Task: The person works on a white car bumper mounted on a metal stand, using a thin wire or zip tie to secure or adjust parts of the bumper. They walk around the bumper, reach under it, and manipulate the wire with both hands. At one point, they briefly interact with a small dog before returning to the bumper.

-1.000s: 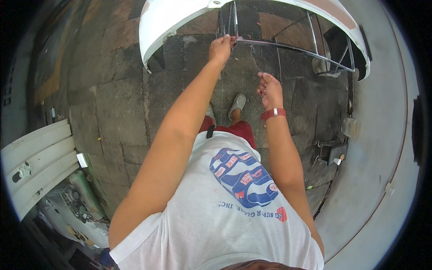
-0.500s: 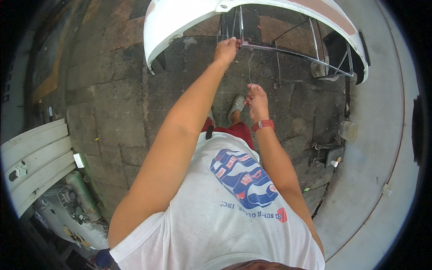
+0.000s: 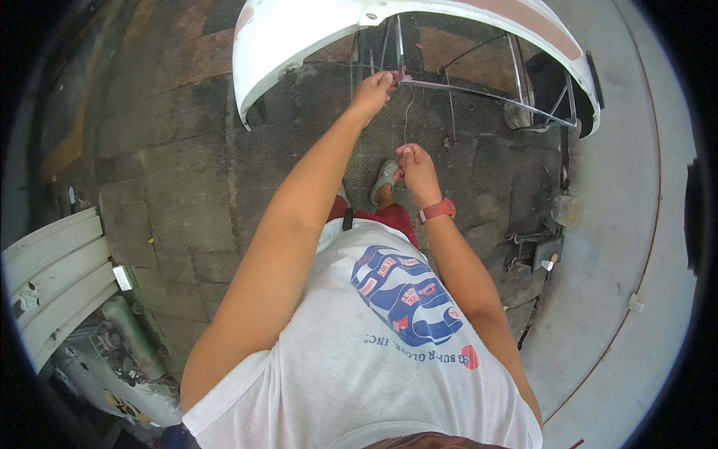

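Note:
My left hand [image 3: 380, 91] has its fingers closed on a thin metal frame [image 3: 465, 91] at a pinkish joint near its middle. The frame sits inside the arch of a white curved car body panel [image 3: 271, 52], which has a salmon-coloured patch along its top. My right hand [image 3: 413, 163] is lower and to the right, thumb and fingers pinched on a thin, loose wire [image 3: 407, 112] that runs up toward the frame near my left hand. My feet in grey clogs [image 3: 385, 179] stand below the panel, on a dark, textured floor.
At the left are white ribbed panels [image 3: 56, 269], a green gas cylinder [image 3: 131, 337] and a silvery car part [image 3: 105, 385]. At the right, a small metal fixture [image 3: 544, 254] and a translucent container [image 3: 565, 212] sit by a long pale grey surface [image 3: 621, 247].
My right hand has moved left and down along with the wire. My left hand has come slightly down, staying on the frame; the white panel also sits a little lower in view.

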`<move>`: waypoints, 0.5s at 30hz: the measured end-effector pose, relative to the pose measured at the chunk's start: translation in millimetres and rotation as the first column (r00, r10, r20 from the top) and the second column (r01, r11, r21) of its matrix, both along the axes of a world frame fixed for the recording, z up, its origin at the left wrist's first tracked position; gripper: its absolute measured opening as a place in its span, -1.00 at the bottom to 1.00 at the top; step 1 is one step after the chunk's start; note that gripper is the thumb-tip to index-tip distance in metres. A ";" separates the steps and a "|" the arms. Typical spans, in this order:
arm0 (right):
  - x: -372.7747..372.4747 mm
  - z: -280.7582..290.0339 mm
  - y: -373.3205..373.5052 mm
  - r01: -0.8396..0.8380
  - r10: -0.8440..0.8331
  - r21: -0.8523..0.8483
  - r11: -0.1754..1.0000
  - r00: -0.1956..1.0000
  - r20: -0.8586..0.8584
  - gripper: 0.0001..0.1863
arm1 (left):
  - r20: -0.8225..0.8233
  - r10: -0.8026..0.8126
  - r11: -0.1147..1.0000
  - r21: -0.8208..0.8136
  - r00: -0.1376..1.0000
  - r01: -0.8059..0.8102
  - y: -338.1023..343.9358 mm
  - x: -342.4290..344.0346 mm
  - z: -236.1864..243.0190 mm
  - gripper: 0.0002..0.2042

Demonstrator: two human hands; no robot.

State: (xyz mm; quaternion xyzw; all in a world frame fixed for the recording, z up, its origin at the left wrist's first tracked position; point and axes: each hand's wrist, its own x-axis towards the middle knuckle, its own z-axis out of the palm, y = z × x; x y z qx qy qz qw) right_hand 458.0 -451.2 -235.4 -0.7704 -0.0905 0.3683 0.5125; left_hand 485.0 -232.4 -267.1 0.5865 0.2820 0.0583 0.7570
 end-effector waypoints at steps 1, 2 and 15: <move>-2.0 6.4 3.0 -0.066 0.076 -0.081 0.994 0.990 0.122 -0.72 | 0.024 -0.014 1.000 -0.010 1.000 0.014 -1.0 -4.3 -1.3 -0.58; -3.1 11.5 6.6 -0.122 0.161 -0.169 0.978 0.958 0.236 -0.73 | 0.048 -0.026 0.999 -0.020 0.999 0.027 -1.0 -7.6 -2.4 -0.57; 15.2 -36.3 84.1 -0.477 0.610 -0.383 0.791 0.578 0.541 -0.72 | -0.121 -0.162 0.920 0.341 0.979 0.194 9.2 -11.8 9.3 -0.36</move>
